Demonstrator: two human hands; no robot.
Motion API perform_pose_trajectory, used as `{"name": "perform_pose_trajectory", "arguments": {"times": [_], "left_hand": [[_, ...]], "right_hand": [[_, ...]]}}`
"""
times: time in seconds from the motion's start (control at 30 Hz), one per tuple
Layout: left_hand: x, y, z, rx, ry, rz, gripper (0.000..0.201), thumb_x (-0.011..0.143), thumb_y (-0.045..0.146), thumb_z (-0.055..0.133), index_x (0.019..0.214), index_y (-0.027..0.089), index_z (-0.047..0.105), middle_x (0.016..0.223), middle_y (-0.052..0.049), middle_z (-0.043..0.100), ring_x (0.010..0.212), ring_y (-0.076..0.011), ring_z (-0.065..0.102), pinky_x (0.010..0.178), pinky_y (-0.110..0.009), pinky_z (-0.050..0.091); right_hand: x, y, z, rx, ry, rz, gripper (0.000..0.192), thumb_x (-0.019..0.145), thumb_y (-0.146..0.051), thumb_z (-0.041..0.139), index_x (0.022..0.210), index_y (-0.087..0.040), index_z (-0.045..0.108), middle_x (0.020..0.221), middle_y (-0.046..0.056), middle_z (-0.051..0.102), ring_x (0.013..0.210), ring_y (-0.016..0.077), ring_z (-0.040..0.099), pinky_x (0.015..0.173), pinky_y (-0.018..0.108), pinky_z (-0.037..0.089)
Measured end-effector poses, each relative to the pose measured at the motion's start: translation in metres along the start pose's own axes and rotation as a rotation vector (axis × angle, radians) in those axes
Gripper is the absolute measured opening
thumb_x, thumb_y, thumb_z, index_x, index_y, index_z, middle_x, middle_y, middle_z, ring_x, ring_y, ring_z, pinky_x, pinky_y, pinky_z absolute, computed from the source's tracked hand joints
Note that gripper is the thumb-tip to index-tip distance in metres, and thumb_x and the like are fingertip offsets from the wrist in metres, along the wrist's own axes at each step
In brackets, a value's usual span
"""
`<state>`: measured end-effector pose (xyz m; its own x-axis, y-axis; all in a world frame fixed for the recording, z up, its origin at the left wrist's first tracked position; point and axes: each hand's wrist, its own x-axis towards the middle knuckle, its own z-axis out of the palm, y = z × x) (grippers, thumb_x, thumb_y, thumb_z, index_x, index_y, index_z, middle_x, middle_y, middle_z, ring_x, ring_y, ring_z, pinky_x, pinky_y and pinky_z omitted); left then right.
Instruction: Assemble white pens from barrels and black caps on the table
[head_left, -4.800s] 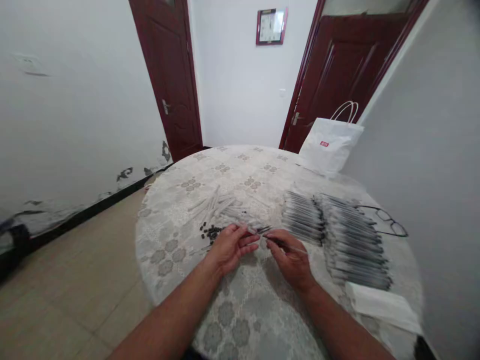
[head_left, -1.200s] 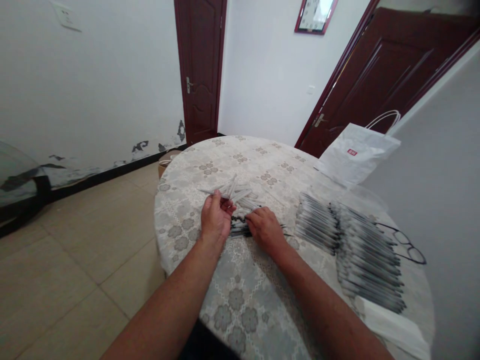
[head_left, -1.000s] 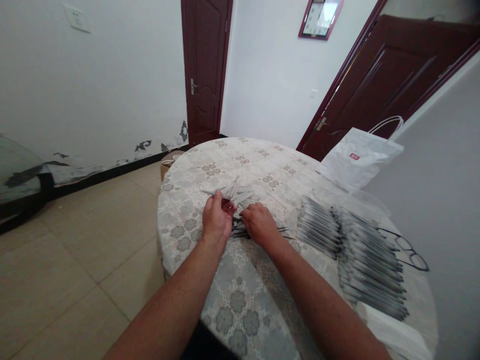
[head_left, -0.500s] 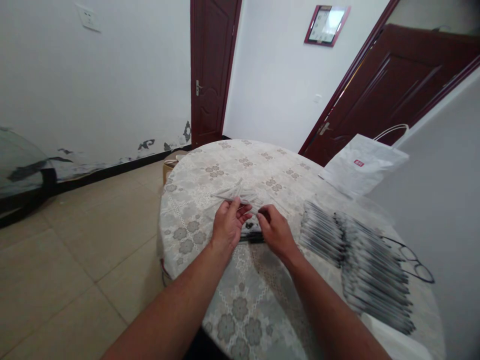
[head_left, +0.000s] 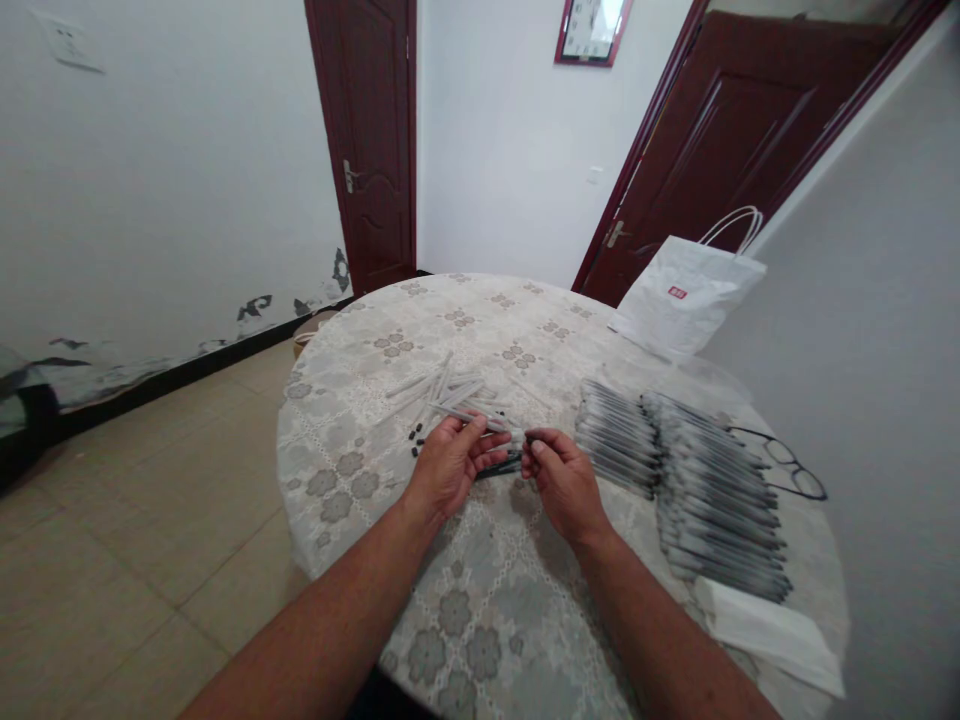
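Both hands point(head_left: 506, 470) pinch one clear pen tube point(head_left: 480, 421) between them.

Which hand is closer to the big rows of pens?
The right. The right hand is just beside the rows of pens, near their closest end but not touching. The left hand is farther off, on the other side of the right hand.

Pen rows point(head_left: 697, 480) crowding right side.

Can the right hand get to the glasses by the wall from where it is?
Probably yes. The right hand would have to pass over the rows of pens lying flat between it and the glasses; nothing tall stands in the way.
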<state>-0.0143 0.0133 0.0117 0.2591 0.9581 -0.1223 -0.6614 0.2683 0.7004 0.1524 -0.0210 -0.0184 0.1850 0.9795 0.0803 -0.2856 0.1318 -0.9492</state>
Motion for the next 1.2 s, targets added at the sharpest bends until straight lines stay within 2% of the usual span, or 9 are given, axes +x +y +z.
{"name": "perform_pose_trajectory", "arguments": {"times": [0.23,0.4,0.6,0.8,0.9,1.2], "left_hand": [[0.000,-0.003,-0.001,0.058,-0.028,-0.039,0.031,0.084,0.029,0.083,0.098,0.016,0.058,0.097,-0.007,0.075,0.085,-0.0228,0.078,0.067,-0.030,0.065],[0.002,-0.003,-0.003,0.077,-0.042,-0.028,0.031,0.083,0.030,0.083,0.097,0.016,0.059,0.098,-0.008,0.076,0.086,-0.0221,0.078,0.066,-0.029,0.065],[0.001,-0.002,-0.002,0.080,-0.012,-0.028,0.030,0.083,0.030,0.083,0.097,0.016,0.060,0.096,-0.008,0.076,0.085,-0.0214,0.077,0.064,-0.027,0.064],[0.001,-0.003,-0.001,0.077,-0.016,-0.044,0.029,0.083,0.029,0.083,0.098,0.016,0.061,0.096,-0.008,0.076,0.083,-0.0204,0.077,0.063,-0.026,0.063],[0.000,-0.003,-0.001,0.090,-0.025,-0.042,0.030,0.082,0.029,0.084,0.097,0.016,0.062,0.097,-0.009,0.077,0.084,-0.0206,0.077,0.065,-0.027,0.063],[-0.001,-0.006,-0.001,0.132,-0.043,-0.044,0.030,0.079,0.028,0.087,0.095,0.016,0.064,0.091,-0.008,0.077,0.085,-0.0203,0.076,0.070,-0.028,0.063]], "right_hand": [[-0.004,-0.007,0.003,0.131,-0.021,0.036,0.019,0.078,-0.031,0.077,0.091,-0.024,0.067,0.079,-0.003,0.066,0.063,0.0126,0.058,0.058,0.025,0.048],[-0.005,-0.008,0.006,0.183,-0.004,0.043,0.034,0.075,-0.035,0.084,0.105,-0.024,0.072,0.087,0.000,0.070,0.066,0.0124,0.060,0.058,0.025,0.050],[-0.002,0.000,0.002,0.066,0.030,-0.006,0.035,0.078,-0.042,0.084,0.105,-0.023,0.072,0.098,0.005,0.076,0.069,0.0147,0.064,0.057,0.026,0.052],[-0.001,0.002,-0.002,-0.148,0.050,-0.070,0.034,0.081,-0.046,0.081,0.101,-0.020,0.073,0.067,-0.002,0.066,0.056,0.0130,0.057,0.056,0.026,0.048],[-0.002,0.000,-0.002,-0.176,0.032,-0.077,0.033,0.082,-0.043,0.080,0.105,-0.020,0.075,0.071,-0.001,0.069,0.059,0.0143,0.059,0.058,0.028,0.049],[-0.006,-0.008,0.003,-0.262,0.049,-0.133,0.026,0.080,-0.040,0.081,0.096,-0.022,0.073,0.080,0.001,0.072,0.061,0.0136,0.059,0.056,0.026,0.049]]}}
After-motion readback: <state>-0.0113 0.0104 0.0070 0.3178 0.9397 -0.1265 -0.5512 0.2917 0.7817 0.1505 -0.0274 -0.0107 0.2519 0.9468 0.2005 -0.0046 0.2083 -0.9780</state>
